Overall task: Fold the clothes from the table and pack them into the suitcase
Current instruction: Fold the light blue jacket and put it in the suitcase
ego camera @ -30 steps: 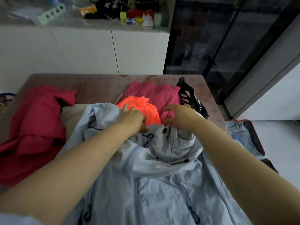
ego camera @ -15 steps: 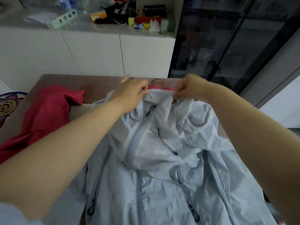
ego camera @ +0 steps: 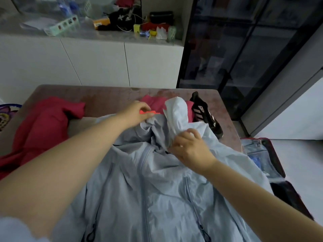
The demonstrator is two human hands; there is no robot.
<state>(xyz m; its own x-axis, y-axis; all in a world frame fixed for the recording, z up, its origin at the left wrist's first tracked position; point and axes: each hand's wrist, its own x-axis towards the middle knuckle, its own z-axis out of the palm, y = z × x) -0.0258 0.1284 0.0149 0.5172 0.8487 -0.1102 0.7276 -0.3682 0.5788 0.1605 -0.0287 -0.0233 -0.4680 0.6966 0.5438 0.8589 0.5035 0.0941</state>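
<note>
While the light blue jacket (ego camera: 157, 189) lies spread front-up over the near part of the table (ego camera: 108, 96), no fold has been made in it yet, as far as I can see. Off the table's right edge, down on the floor, the suitcase (ego camera: 277, 165) lies open with some blue fabric already in it, so packing has at least begun. Further in, the right hand (ego camera: 188, 147) has its fingers curled round bunched cloth at the base of the hood (ego camera: 176, 110), and the left hand (ego camera: 138, 114) pinches the collar fabric close by, thumb against fingertips. Beyond them lie an orange garment (ego camera: 148, 112), only a sliver showing, a pink garment (ego camera: 153, 100) under the hood, a crumpled red garment (ego camera: 43, 123) well to the left and a black trainer (ego camera: 206, 114) to the right. I judge this the straightening before the jacket's first fold; the jacket and at least three more garments remain to be folded and packed.
</note>
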